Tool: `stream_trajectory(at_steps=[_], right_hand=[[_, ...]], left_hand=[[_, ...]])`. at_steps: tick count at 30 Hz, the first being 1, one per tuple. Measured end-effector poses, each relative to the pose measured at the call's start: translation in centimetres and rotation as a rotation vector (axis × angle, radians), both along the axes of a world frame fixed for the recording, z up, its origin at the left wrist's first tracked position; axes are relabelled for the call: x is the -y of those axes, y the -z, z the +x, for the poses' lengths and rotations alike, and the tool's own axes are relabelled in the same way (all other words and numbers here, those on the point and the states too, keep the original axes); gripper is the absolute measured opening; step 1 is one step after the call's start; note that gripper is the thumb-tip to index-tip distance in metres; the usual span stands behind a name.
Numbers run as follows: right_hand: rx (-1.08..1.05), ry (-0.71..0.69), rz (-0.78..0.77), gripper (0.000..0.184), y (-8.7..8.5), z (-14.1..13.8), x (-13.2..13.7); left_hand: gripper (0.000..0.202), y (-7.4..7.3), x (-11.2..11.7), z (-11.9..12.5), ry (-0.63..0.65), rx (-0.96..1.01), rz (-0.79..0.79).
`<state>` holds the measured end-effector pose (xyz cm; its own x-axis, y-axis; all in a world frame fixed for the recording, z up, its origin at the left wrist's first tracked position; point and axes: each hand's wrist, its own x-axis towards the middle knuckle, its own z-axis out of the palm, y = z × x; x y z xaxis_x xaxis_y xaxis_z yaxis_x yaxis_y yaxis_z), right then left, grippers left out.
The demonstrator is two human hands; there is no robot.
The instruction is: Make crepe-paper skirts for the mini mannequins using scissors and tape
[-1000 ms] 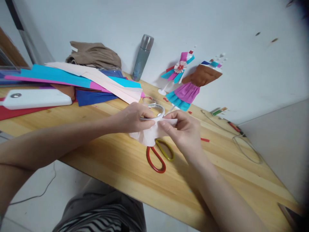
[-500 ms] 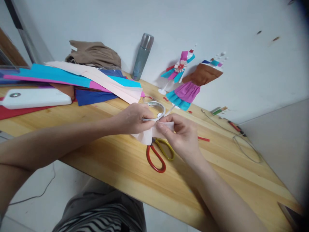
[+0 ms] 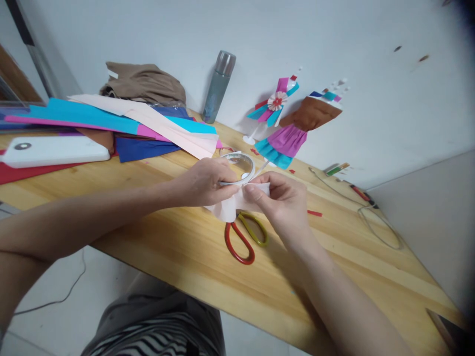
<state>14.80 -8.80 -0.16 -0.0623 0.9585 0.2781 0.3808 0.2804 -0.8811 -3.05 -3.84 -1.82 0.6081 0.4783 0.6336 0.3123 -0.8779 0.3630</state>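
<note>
My left hand (image 3: 208, 181) is closed on a roll of tape (image 3: 253, 167), its ring standing up beyond the fingers. A strip of pale pink paper (image 3: 225, 210) hangs in folds below the roll, between both hands. Finger and thumb of my right hand (image 3: 284, 198) pinch this paper close to the roll's near edge. Whether a piece of tape runs between roll and paper, I cannot tell. Under the hands lie scissors with one red handle (image 3: 240, 251) and one yellow handle (image 3: 256, 228); their blades are hidden.
Folded coloured paper (image 3: 92, 116), a white device (image 3: 59, 151) and brown cloth (image 3: 148, 81) lie at the left. A flask (image 3: 218, 86) stands by the wall. Two paper-dressed figures (image 3: 277, 101) stand at the back. A cable (image 3: 365, 217) lies on the right of the table (image 3: 178, 252).
My right hand has shifted slightly to the right with the pale paper in its pinch. The tape roll has tilted a little, showing more of its ring. My left hand stays in place.
</note>
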Motion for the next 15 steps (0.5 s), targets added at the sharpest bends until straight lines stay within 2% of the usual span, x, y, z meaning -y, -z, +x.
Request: stream_trajectory(at_steps=[9, 15], right_hand=[[0.013, 0.022, 0.021, 0.015, 0.22, 0.28, -0.40], [0.118, 0.078, 0.094, 0.017, 0.08, 0.02, -0.13]], left_hand=[[0.024, 0.12, -0.10, 0.05, 0.023, -0.020, 0.007], [0.027, -0.17, 0.02, -0.05, 0.057, -0.085, -0.023]])
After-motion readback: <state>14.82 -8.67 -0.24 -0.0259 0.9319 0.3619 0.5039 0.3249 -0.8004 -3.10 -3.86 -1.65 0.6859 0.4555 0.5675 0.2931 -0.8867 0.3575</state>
